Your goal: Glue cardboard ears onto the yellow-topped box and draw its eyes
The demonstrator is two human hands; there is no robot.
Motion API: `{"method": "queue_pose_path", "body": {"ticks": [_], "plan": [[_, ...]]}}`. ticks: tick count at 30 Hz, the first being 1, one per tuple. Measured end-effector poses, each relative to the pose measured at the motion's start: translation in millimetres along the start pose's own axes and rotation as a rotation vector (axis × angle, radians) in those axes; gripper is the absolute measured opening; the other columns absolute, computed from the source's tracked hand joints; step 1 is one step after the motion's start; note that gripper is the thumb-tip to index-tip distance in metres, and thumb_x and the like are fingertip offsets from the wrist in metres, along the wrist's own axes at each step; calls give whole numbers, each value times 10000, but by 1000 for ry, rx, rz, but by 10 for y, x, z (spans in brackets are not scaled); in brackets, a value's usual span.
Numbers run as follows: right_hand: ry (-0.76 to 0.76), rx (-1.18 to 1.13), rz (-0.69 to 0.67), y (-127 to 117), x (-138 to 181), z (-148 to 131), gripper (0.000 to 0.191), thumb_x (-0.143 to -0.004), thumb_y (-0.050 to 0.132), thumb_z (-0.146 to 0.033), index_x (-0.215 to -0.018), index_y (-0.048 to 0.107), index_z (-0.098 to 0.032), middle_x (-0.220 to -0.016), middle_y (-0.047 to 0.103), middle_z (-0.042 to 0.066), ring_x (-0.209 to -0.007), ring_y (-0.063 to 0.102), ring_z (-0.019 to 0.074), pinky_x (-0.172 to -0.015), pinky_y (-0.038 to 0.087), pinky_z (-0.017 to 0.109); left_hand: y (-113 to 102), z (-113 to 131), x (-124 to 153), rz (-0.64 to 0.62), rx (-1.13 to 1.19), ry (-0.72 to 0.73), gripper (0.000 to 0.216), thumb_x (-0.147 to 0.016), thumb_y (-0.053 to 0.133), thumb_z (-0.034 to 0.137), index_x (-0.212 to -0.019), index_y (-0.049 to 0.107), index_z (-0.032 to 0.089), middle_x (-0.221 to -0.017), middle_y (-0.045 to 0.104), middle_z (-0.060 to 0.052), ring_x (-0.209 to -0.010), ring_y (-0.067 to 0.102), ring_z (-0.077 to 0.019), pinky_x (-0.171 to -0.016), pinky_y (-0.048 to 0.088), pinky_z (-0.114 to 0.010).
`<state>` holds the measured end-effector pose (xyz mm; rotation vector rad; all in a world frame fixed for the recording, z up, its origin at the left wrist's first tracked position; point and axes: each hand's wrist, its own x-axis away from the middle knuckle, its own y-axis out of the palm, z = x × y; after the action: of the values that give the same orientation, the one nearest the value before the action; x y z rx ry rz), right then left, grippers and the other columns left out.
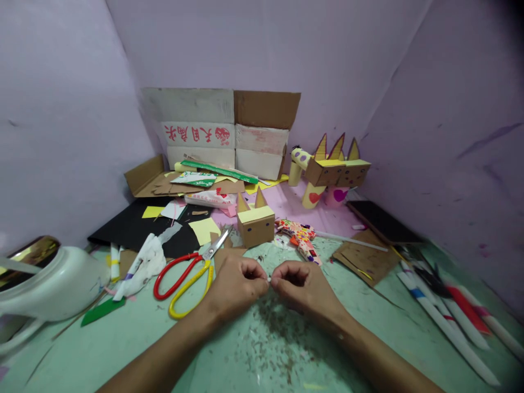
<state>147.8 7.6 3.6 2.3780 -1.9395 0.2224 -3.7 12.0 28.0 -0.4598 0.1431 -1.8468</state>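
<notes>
My left hand (239, 284) and my right hand (303, 284) meet fingertip to fingertip low over the table. Between them a tiny white piece (269, 279) is pinched; it is too small to name. Just behind the hands stands a small cardboard box with two pointed ears (256, 232) and blue dots on its front. Scissors (192, 275) with one red and one yellow handle lie beside my left hand, blades pointing away. A colourful patterned paper piece (301, 236) rests beyond my right hand.
At the left are a white watering can (61, 278) and crumpled white material (149, 267). Cardboard animal heads on tubes (338, 172) stand at the back right. Markers (450, 322) lie at right, cardboard (368, 256) nearby. A large box (200, 134) leans at the back. Brown crumbs (280, 344) litter the front.
</notes>
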Motion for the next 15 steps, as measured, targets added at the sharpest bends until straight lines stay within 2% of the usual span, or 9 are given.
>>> {"method": "queue_pose_path", "body": {"ticks": [3, 5, 7, 8, 9, 10, 12, 15], "plan": [[15, -27, 54, -2, -12, -19, 82, -556, 605, -240, -527, 606, -163, -401, 481, -53, -362, 366, 63, -364, 265, 193, -60, 49, 17, -1, -45, 5, 128, -565, 531, 275, -545, 573, 156, -529, 503, 15, -518, 420, -117, -502, 308, -244], [14, -60, 98, -8, -25, -27, 89, -546, 610, -244, -521, 605, -159, -402, 502, -45, -383, 392, 69, -392, 287, 196, -190, 108, 50, 31, -190, 24, 166, -616, 537, 304, -521, 560, 170, -525, 496, 11, -522, 424, -128, -498, 286, -254], [4, -101, 139, -18, -37, -28, 96, -541, 623, -248, -519, 603, -157, -405, 514, -43, -398, 413, 75, -415, 305, 199, -376, 162, 100, 109, -590, 39, 303, -724, 482, 395, -511, 547, 190, -522, 496, -1, -532, 445, -156, -497, 262, -273], [-2, -119, 155, -23, -42, -26, 99, -542, 628, -251, -521, 603, -157, -406, 516, -43, -401, 419, 77, -423, 312, 200, -473, 176, 127, 188, -778, -14, 334, -748, 464, 443, -550, 576, 199, -545, 529, -16, -557, 479, -182, -505, 266, -285], [-8, -133, 166, -30, -46, -23, 103, -544, 632, -253, -523, 604, -156, -408, 518, -44, -403, 425, 78, -431, 319, 202, -561, 178, 155, 260, -914, -85, 303, -744, 476, 458, -651, 624, 211, -619, 586, -32, -603, 522, -212, -518, 278, -297], [-16, -143, 173, -35, -50, -19, 108, -547, 635, -256, -523, 604, -155, -408, 519, -44, -404, 429, 79, -437, 324, 204, -633, 165, 180, 281, -1005, -146, 284, -741, 488, 454, -766, 650, 222, -714, 629, -50, -667, 558, -244, -530, 297, -307], [-30, -153, 183, -45, -57, -9, 114, -557, 636, -258, -526, 609, -152, -403, 516, -44, -405, 431, 81, -447, 327, 207, -714, 104, 223, 214, -1094, -212, 300, -738, 499, 405, -930, 629, 215, -862, 656, -79, -766, 597, -281, -576, 355, -331], [-43, -163, 186, -51, -64, 4, 115, -564, 638, -255, -527, 611, -150, -398, 512, -45, -403, 431, 83, -448, 322, 208, -701, -20, 266, 148, -1181, -253, 328, -717, 483, 252, -1023, 584, 190, -967, 643, -117, -867, 608, -312, -650, 414, -370]]}}
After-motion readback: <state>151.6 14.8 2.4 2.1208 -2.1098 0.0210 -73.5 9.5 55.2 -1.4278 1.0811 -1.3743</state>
